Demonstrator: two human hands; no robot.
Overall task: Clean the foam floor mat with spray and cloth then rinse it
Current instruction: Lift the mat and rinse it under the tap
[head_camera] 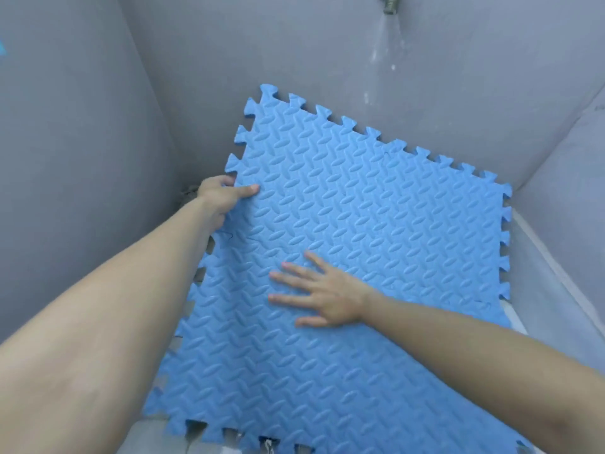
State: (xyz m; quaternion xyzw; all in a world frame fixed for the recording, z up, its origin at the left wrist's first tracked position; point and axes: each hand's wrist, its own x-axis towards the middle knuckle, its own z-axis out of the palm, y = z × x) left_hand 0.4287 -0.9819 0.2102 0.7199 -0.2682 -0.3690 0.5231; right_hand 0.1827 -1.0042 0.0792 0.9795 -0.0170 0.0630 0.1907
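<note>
A blue foam floor mat with a raised tread pattern and jigsaw edges leans tilted inside a grey basin, its far corner against the back wall. My left hand grips its left edge, thumb on top and fingers behind. Flat on the mat's middle lies my right hand, fingers spread, holding nothing. A metal tap at the top right pours a stream of water down the back wall, just past the mat's far edge. No spray bottle or cloth is in view.
Grey basin walls close in on the left, back and right. A pale ledge runs along the right side. A dark drain area shows behind my left hand.
</note>
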